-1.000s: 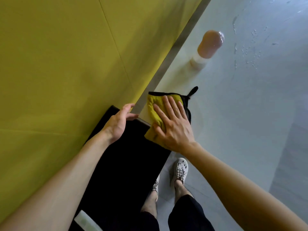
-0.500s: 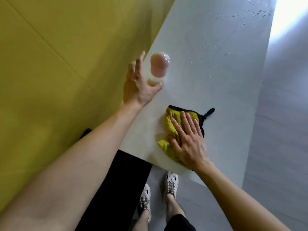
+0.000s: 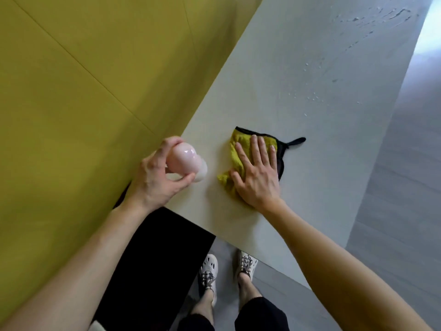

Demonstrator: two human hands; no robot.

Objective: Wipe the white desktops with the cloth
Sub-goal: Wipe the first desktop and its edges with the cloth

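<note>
A yellow cloth (image 3: 236,144) with a black border and loop lies on the white desktop (image 3: 298,91) near its front edge. My right hand (image 3: 257,173) presses flat on the cloth with straight, spread fingers. My left hand (image 3: 155,177) grips a glossy pink bottle (image 3: 187,161) close to the yellow partition, at the desktop's left edge. Whether the bottle touches the desktop I cannot tell. Water droplets and smears (image 3: 315,96) spread over the far part of the desktop.
A yellow partition wall (image 3: 83,91) borders the desktop on the left. A black panel (image 3: 155,247) stands below the desk's front edge. My feet in white shoes (image 3: 210,271) stand on the grey floor (image 3: 405,187), which runs along the desk's right side.
My left hand reached to the pink bottle, took hold of it and brought it nearer along the partition. My right hand stayed flat on the cloth.
</note>
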